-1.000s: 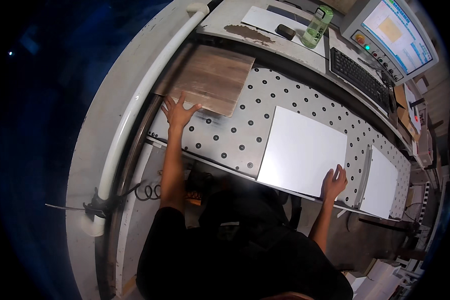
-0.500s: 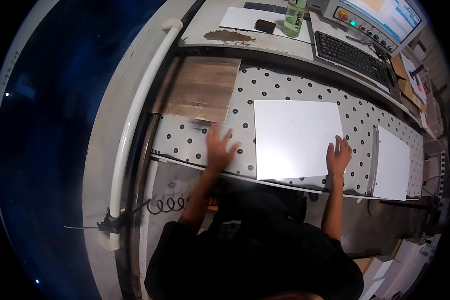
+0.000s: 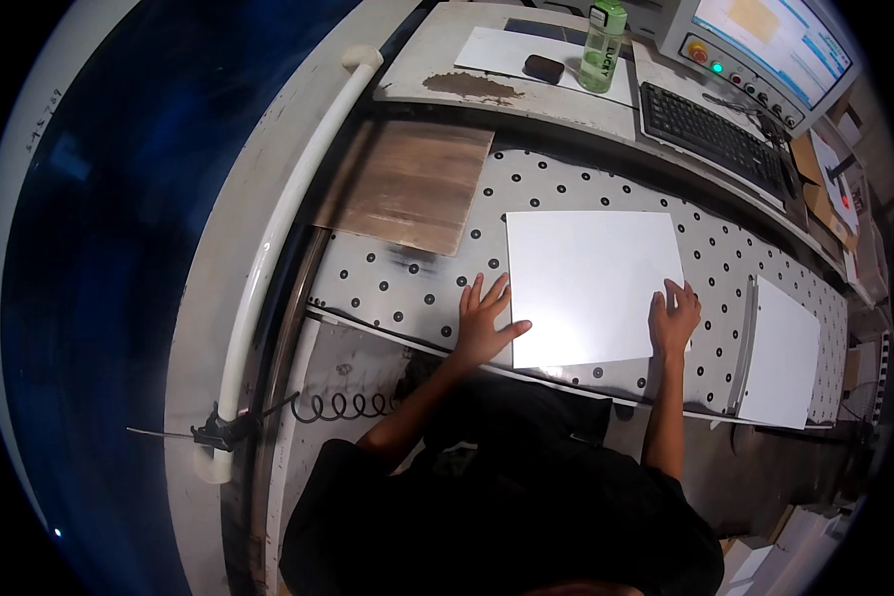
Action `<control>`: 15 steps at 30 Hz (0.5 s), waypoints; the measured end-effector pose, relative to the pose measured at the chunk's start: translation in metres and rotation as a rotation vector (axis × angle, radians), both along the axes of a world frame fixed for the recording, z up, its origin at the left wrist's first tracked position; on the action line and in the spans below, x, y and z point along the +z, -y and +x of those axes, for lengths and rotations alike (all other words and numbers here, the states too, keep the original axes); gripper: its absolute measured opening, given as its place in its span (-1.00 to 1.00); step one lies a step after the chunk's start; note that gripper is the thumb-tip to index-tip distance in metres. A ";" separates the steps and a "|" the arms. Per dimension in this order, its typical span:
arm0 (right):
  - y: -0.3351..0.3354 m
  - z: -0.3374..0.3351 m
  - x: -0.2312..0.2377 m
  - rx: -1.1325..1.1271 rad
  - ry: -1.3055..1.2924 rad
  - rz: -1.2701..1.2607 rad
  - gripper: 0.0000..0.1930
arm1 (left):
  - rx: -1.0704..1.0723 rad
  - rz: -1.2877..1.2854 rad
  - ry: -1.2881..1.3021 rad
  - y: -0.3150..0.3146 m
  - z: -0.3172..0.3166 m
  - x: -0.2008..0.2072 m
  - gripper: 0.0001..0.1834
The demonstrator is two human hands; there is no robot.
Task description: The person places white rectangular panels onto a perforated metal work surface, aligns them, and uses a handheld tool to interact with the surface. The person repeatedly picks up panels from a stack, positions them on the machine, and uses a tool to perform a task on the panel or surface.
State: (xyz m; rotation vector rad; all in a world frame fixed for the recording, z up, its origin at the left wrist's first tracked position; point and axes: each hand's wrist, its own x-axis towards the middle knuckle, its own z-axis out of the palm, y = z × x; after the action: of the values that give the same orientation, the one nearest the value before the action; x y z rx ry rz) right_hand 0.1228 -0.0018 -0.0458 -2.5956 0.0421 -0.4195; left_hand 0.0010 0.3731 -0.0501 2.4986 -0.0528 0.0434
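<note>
A glossy white square panel [image 3: 591,288] lies flat on the perforated, dotted machine table [image 3: 407,328] in front of me. My left hand [image 3: 487,326] is open beside the panel's left edge, its fingers spread and its thumb reaching over that edge. At the right edge, my right hand [image 3: 674,318] rests with slightly bent, parted fingers, its thumb on the panel. Farther left on the table lies a brown wood-grain board [image 3: 412,184].
White panels [image 3: 783,358] lie at the table's right end. Beyond the table are a keyboard [image 3: 710,139], a control screen [image 3: 775,45], a green bottle [image 3: 602,55] and a small dark case [image 3: 543,69]. A white rail [image 3: 286,219] runs along the left.
My left hand has come right to the panel's left edge. The white panel has shifted slightly left on the table, with my right hand still at its right edge. The whole view has shifted a little.
</note>
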 end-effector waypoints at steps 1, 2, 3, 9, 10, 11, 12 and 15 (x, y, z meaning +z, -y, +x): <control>-0.001 -0.001 0.002 -0.003 -0.006 0.016 -0.61 | -0.001 -0.035 -0.019 -0.002 0.001 0.001 -0.08; -0.003 -0.002 0.003 -0.005 -0.013 0.032 -0.62 | -0.002 -0.070 -0.038 -0.004 0.001 0.002 -0.09; -0.007 -0.004 0.006 -0.017 -0.006 0.052 -0.63 | -0.008 -0.101 -0.059 -0.006 0.002 0.005 -0.10; -0.060 -0.013 -0.003 -0.035 0.124 0.416 -0.69 | 0.062 -0.336 0.056 -0.048 0.011 0.018 -0.06; -0.075 -0.014 -0.013 0.002 0.165 0.430 -0.71 | 0.168 -0.175 0.010 -0.058 0.017 0.031 -0.06; -0.095 -0.017 -0.015 0.042 0.152 0.449 -0.69 | 0.272 -0.009 -0.039 -0.067 0.022 0.046 -0.05; -0.114 -0.020 -0.005 0.164 0.117 0.475 -0.65 | 0.324 0.118 0.055 -0.079 0.026 0.051 -0.06; -0.159 -0.025 0.020 0.404 -0.085 0.757 -0.62 | 0.371 0.252 0.176 -0.085 0.040 0.062 -0.10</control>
State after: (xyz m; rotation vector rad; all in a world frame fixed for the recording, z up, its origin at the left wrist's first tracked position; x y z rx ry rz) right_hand 0.0981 0.1573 -0.0260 -1.8096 -0.2444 -0.1055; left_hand 0.0410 0.4580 0.0120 2.7155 0.3536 0.4347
